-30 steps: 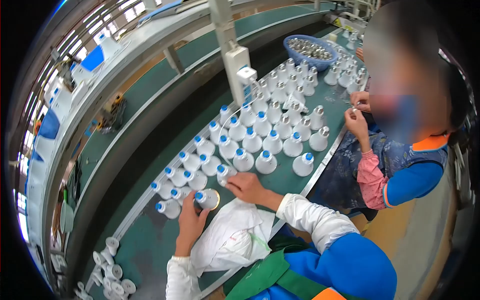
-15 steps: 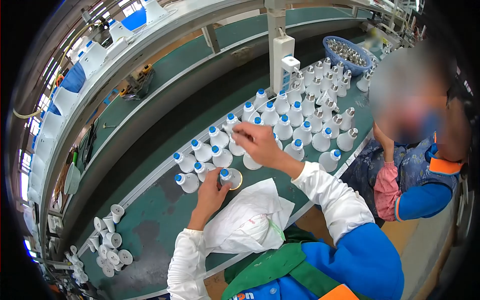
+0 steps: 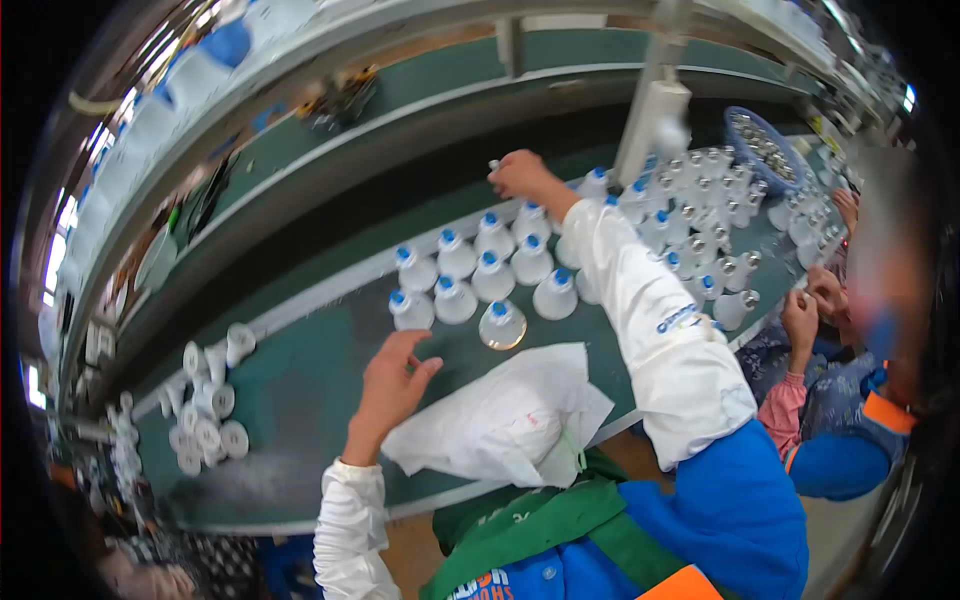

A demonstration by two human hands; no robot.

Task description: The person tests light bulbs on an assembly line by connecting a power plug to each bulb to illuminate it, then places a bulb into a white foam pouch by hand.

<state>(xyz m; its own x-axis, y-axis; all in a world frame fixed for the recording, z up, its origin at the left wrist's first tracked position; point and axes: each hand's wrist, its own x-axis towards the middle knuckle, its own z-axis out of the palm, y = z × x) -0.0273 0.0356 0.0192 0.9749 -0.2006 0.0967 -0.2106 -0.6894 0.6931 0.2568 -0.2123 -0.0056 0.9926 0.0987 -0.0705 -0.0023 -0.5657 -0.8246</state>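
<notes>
My left hand [image 3: 393,385] hovers over the bench, fingers apart and holding nothing. Just beyond its fingertips stands a white cone-shaped lamp bulb [image 3: 502,326] with a blue top. More blue-topped bulbs [image 3: 456,255] stand upright in rows behind it. Stretched out past these rows, my right hand [image 3: 522,177] is above the dark channel at the bench's far edge. Its fingers are pinched, and a small pale bit shows at their tips, too blurred to name. In front of me lies a crumpled white cloth or bag [image 3: 500,415].
At the left are loose white cone-shaped parts [image 3: 207,433]. Metal-topped bulbs [image 3: 735,308] and a blue basket [image 3: 733,125] of small metal parts are at the right, near a co-worker's hands [image 3: 812,308]. A post [image 3: 650,90] rises behind the bench.
My left hand has let go of the nearest bulb and drawn back from it. My right hand has moved from above the bulbs to beyond the far edge. The view has shifted.
</notes>
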